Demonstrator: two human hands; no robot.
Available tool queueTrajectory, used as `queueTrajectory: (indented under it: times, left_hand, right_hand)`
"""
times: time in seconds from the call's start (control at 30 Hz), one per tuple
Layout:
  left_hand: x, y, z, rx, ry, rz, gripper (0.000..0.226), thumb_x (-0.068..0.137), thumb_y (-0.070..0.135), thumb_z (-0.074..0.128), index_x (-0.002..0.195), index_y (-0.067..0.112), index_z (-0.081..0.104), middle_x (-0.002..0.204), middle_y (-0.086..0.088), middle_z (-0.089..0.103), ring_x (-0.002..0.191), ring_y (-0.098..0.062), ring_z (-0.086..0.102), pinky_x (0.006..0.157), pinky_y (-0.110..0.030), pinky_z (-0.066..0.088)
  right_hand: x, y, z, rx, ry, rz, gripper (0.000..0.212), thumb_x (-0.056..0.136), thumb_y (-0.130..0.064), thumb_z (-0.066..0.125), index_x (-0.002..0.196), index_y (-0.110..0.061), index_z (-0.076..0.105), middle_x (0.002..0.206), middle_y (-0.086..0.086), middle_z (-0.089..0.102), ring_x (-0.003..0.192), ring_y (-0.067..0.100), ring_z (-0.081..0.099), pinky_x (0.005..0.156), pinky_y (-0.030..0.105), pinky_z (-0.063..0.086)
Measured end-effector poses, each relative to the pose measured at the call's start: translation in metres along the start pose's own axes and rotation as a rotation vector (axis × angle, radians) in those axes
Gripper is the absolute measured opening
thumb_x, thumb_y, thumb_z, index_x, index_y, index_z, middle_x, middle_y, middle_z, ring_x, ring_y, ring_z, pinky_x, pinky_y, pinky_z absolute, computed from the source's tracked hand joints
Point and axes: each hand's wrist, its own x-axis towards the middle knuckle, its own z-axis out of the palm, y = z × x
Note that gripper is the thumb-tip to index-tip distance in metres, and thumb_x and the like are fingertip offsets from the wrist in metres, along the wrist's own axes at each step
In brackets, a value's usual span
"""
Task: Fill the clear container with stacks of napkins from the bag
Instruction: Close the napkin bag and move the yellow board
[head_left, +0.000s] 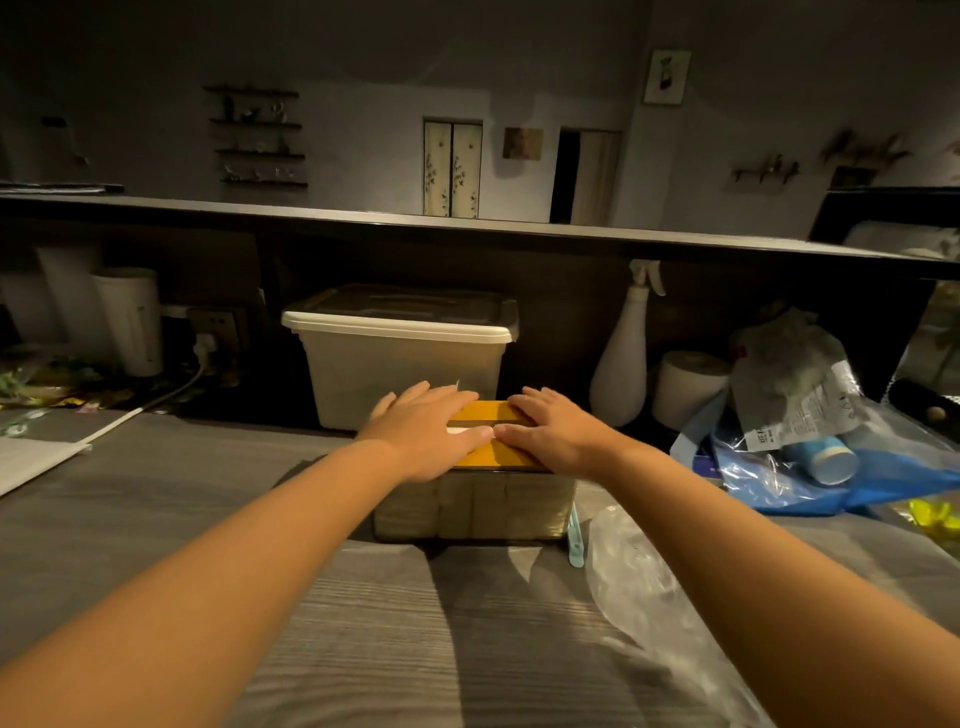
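A clear container (470, 506) stands on the grey wooden counter, and stacks of napkins show through its front wall. An orange-yellow wooden lid (488, 413) with a slot lies on top of it. My left hand (428, 434) rests flat on the lid's left part, fingers spread. My right hand (553, 428) lies flat on the right part, and the two thumbs meet over the lid's middle. A crumpled clear plastic bag (644, 587) lies on the counter to the right of the container, under my right forearm.
A lidded translucent storage bin (400, 364) stands right behind the container. A white spray bottle (623, 364) and a paper roll (685, 387) are at the back right, next to blue and clear bags (810, 457). A light-blue clip (575, 540) lies beside the container. White cylinders (130, 317) stand back left.
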Motion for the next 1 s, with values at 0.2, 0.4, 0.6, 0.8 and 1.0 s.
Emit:
queueTrajectory:
  times: [0.2,0.4,0.6,0.8,1.0]
  left_hand:
    - [0.007,0.002,0.013,0.159,-0.12,-0.004,0.066,0.093,0.074,0.01,0.154,0.05,0.0,0.166,0.012,-0.004,0.153,-0.022,-0.006,0.121,-0.057,-0.002]
    - [0.016,-0.004,0.021,0.215,-0.126,0.001,0.064,0.094,0.072,0.01,0.153,0.05,-0.004,0.166,0.012,-0.006,0.153,-0.023,-0.004,0.121,-0.057,0.0]
    - [0.004,0.005,0.008,0.19,-0.183,-0.004,0.065,0.096,0.07,0.011,0.155,0.045,-0.001,0.167,0.007,-0.002,0.153,-0.026,-0.001,0.121,-0.059,0.002]
    - [-0.015,0.041,-0.004,-0.067,-0.025,0.069,0.052,0.099,0.038,0.048,0.149,0.039,0.034,0.158,0.006,0.034,0.14,-0.023,0.037,0.111,-0.044,0.039]
    - [-0.049,0.105,0.002,-0.062,0.029,0.306,0.057,0.084,0.037,0.069,0.138,0.034,0.05,0.135,0.004,0.053,0.127,-0.019,0.047,0.103,-0.038,0.046]
  right_hand:
    - [0.008,0.016,0.012,-0.489,-0.104,-0.181,0.061,0.102,-0.054,0.033,0.157,-0.037,0.013,0.167,0.01,-0.005,0.152,0.036,-0.012,0.121,0.062,0.009]
    - [0.027,0.027,0.022,-0.469,-0.147,-0.111,0.072,0.097,-0.061,0.023,0.159,-0.029,0.006,0.167,0.009,-0.011,0.152,0.034,-0.015,0.12,0.065,0.006]
    - [0.003,0.012,0.018,-0.341,-0.061,-0.083,0.061,0.102,-0.055,0.033,0.157,-0.035,0.016,0.168,0.004,0.004,0.154,0.032,-0.003,0.121,0.06,0.01]
    - [-0.047,0.007,0.003,-0.001,0.067,0.046,0.039,0.098,-0.055,0.044,0.129,-0.033,0.054,0.129,0.0,0.056,0.118,0.023,0.053,0.104,0.048,0.043]
    - [-0.119,0.038,-0.025,-0.109,-0.029,0.194,0.085,0.076,-0.075,0.063,0.149,-0.04,0.036,0.158,-0.002,0.032,0.141,0.026,0.036,0.113,0.048,0.036]
